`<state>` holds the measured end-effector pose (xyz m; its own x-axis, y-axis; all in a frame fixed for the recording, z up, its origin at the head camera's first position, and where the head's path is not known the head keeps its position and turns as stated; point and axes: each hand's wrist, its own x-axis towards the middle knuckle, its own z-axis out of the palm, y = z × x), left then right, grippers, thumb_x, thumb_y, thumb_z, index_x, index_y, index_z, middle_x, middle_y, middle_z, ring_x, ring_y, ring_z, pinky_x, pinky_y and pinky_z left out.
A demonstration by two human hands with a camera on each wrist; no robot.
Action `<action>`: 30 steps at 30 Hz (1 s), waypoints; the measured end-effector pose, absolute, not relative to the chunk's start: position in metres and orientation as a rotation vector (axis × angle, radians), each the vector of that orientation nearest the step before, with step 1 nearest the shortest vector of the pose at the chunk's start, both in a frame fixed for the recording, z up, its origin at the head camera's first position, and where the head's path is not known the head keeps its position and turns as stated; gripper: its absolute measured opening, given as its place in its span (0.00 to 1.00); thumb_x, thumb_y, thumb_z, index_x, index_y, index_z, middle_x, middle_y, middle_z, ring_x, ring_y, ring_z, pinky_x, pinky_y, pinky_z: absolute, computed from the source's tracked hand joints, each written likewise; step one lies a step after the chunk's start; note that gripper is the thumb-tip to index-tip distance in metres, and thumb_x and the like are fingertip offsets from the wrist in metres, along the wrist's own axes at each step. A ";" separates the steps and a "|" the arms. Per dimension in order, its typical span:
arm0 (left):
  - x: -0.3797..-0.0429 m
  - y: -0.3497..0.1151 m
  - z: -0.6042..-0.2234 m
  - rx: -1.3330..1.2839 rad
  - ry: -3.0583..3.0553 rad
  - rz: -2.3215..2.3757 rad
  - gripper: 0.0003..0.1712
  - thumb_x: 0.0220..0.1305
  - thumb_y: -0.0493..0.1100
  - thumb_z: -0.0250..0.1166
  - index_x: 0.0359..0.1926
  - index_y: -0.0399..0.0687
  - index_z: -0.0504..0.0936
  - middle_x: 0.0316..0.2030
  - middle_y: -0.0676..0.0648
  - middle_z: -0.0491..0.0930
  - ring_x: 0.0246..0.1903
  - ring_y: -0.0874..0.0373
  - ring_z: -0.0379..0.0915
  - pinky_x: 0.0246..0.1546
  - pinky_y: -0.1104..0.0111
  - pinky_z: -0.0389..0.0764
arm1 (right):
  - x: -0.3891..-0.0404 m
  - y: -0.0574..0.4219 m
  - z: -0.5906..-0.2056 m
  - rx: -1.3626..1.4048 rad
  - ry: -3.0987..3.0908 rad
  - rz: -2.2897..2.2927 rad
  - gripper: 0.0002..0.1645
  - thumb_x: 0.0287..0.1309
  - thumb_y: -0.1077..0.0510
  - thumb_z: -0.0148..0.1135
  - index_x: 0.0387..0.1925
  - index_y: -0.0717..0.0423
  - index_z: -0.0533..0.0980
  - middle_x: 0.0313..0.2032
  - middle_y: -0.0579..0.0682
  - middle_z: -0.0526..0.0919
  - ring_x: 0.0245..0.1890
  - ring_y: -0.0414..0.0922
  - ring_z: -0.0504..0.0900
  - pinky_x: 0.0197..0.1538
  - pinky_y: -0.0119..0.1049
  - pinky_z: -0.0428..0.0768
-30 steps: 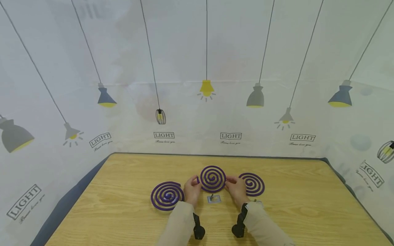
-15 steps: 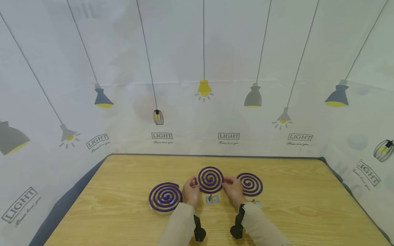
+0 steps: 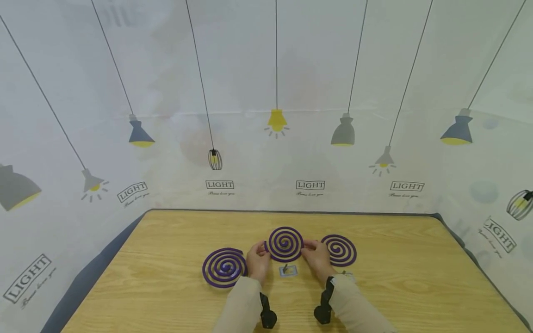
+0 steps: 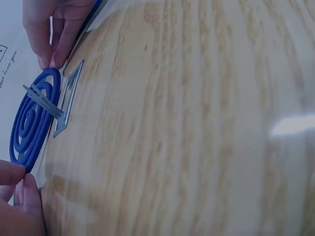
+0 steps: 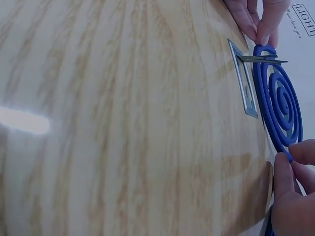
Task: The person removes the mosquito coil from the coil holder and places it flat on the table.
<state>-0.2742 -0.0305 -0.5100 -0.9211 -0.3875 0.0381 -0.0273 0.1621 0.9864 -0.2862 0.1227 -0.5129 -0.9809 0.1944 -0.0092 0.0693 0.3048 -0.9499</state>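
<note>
A purple mosquito coil (image 3: 285, 243), bluer in the wrist views, is held tilted up between both hands. My left hand (image 3: 258, 263) pinches its left edge, near the coil's outer end. On the opposite edge, my right hand (image 3: 318, 258) pinches it between thumb and fingers. Just in front, a small metal coil stand (image 3: 288, 270) lies on the table, its flat frame down. Its narrow split prong (image 4: 45, 102) sticks up and overlaps the coil in both wrist views.
A second mosquito coil (image 3: 225, 267) lies left of the left hand, with shiny metal under its middle. Another mosquito coil (image 3: 338, 250) lies beyond the right hand. A small metal piece (image 3: 349, 276) shows beside the right cuff. The wooden table (image 3: 416, 268) meets a printed backdrop (image 3: 258, 199) behind.
The head view has shifted slightly. Both hands keep their pinch on the middle coil, which stays in almost the same place behind the stand.
</note>
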 end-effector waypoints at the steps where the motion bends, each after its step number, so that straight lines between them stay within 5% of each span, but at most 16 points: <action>1: -0.274 -0.031 -0.510 0.399 -2.166 -1.826 0.20 0.44 0.21 0.58 0.44 0.28 0.75 0.33 0.37 0.76 0.33 0.49 0.73 0.35 0.64 0.76 | -0.286 0.123 -0.513 -0.253 -2.457 1.773 0.17 0.47 0.71 0.57 0.43 0.72 0.73 0.37 0.63 0.78 0.38 0.52 0.77 0.42 0.39 0.76; 30: -0.277 -0.033 -0.510 0.394 -2.292 -1.772 0.20 0.45 0.26 0.62 0.44 0.26 0.75 0.32 0.41 0.75 0.32 0.54 0.71 0.34 0.67 0.74 | -0.279 0.130 -0.506 -0.121 -2.577 1.701 0.17 0.51 0.67 0.56 0.44 0.72 0.73 0.39 0.62 0.78 0.41 0.54 0.76 0.44 0.42 0.75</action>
